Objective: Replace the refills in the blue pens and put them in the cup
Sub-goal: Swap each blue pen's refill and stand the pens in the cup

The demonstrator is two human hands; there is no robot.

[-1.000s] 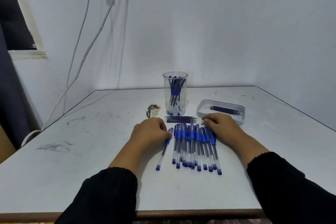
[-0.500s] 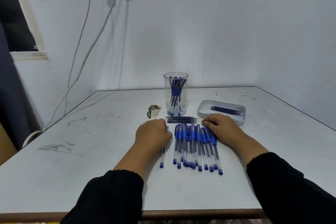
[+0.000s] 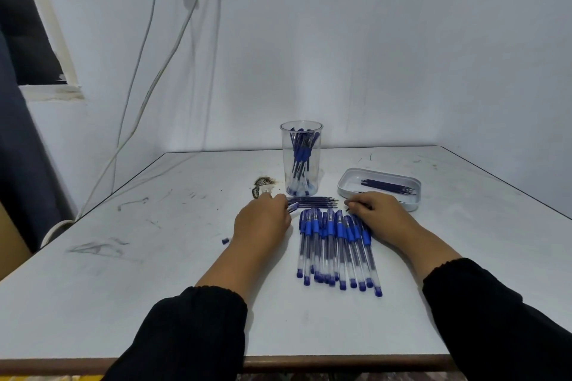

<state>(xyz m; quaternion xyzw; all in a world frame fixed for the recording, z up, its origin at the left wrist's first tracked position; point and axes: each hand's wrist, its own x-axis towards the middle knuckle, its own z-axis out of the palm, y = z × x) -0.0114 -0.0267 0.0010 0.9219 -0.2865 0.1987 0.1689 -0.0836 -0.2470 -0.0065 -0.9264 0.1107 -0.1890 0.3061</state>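
Note:
Several blue pens lie side by side on the white table, between my hands. My left hand grips one blue pen; its front end pokes out by my fingers and its blue rear end shows left of my wrist. Beyond it lies a small bundle of dark refills. My right hand rests at the top right of the pen row, fingers curled, pinching a thin dark refill. The clear cup behind holds several blue pens.
A white tray with several dark refills sits at the right, just beyond my right hand. A scorched spot marks the table left of the cup. Cables hang down the wall at the left.
My left hand took the separate pen off the table and turned it from lengthwise to slanting under the hand. The right hand stayed at the top of the pen row.

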